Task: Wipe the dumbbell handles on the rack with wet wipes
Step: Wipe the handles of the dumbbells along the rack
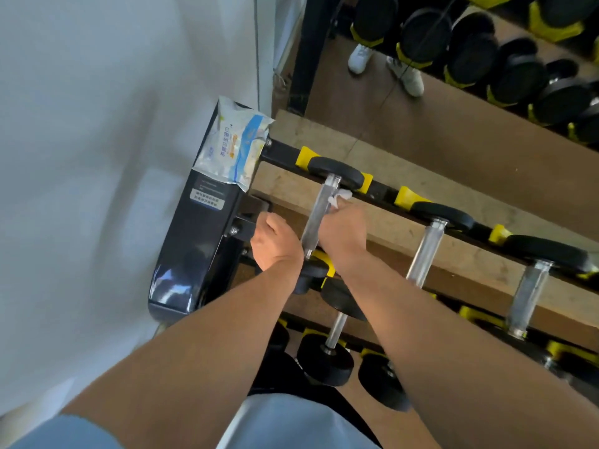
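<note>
Right hand [343, 226] is pinching a wipe [340, 197] against the first dumbbell's handle [319, 215] on the top rack rail [382, 189]. Left hand [275, 243] is curled on the rack frame. Wipe's soft and floppy, handle's stiff and probably slick, so I'd wrap it mid-handle.

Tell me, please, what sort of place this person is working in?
Most likely a gym's free-weights area. A tiered dumbbell rack with yellow cradles holds rows of black dumbbells, a wall mirror reflects more, and a wet-wipes pack lies on the rack's end.
</note>
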Available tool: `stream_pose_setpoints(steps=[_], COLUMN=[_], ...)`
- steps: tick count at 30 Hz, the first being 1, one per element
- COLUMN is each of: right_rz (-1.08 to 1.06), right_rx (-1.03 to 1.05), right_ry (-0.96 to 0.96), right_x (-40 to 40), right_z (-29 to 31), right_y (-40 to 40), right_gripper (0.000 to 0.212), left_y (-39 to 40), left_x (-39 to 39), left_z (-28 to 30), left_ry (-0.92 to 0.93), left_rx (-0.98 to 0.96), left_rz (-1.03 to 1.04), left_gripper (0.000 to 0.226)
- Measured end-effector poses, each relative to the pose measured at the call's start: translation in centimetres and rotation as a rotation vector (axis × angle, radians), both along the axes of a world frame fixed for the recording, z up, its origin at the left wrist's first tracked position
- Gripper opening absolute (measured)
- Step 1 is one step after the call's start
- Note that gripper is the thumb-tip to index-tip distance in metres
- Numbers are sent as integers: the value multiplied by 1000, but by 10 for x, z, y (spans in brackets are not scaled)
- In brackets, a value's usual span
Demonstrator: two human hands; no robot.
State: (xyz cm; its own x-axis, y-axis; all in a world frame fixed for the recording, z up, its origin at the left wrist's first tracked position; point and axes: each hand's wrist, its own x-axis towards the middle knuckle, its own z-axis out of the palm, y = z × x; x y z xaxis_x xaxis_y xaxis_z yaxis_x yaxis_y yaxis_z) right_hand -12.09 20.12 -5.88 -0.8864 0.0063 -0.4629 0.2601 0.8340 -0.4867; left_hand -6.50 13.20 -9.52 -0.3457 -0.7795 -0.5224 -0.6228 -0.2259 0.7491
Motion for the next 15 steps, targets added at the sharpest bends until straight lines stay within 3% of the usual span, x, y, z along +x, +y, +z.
stream_pose_setpoints(steps=[2, 4, 5, 7, 9, 10, 15], right_rz=[237, 351, 318, 2, -235, -204, 306], right_rx=[153, 159, 117, -72, -189, -161, 172], right_ry=[-72, -203, -258, -322, -178, -84, 131], right_x=[26, 42, 39, 18, -8, -16, 38], right_z=[0, 1, 1, 4, 6, 6, 6], right_y=[7, 22, 28, 31, 22, 14, 7], right_gripper=[33, 24, 22, 20, 25, 30, 33], left_y=[-1, -2, -2, -1, -1, -2, -3], left_x=[0, -1, -1, -1, -2, -2, -1], left_z=[-1, -2, -2, -1, 0, 0, -4], left_ry=[-17, -22, -28, -35, -30, -27, -19], left_rx=[-6, -1, 3, 15, 25, 27, 17], left_rz=[-15, -35, -39, -43, -40, -38, -41], left_gripper=[38, 37, 36, 36, 37, 37, 37])
